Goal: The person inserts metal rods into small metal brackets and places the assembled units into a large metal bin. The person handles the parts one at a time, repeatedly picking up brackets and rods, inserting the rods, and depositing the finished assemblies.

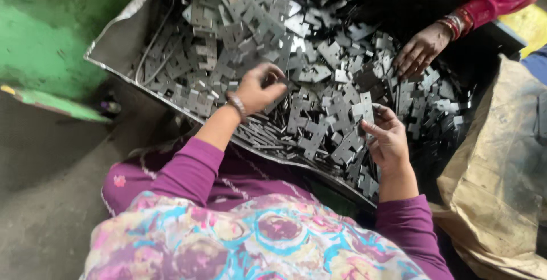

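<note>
Metal bin (117, 41) fills upper frame, heaped with grey stamped plates (239, 23). Left hand (259, 89) at centre, fingers pinching small plate. Right hand (387, 140) lower right, fingers loosely curled on pile, nothing clearly held. Co-worker's hand (420, 49) upper right, spread on plates.

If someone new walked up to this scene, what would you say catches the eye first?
First, the heap of grey stamped metal plates filling a large metal tray across the middle. Next, the person's own hands working in it: the left hand pinching among the plates mid-heap, the right hand on plates near the tray's near edge. A co-worker's hand in a pink sleeve reaches in from the upper right, and a tan sack sits at the right.
</note>
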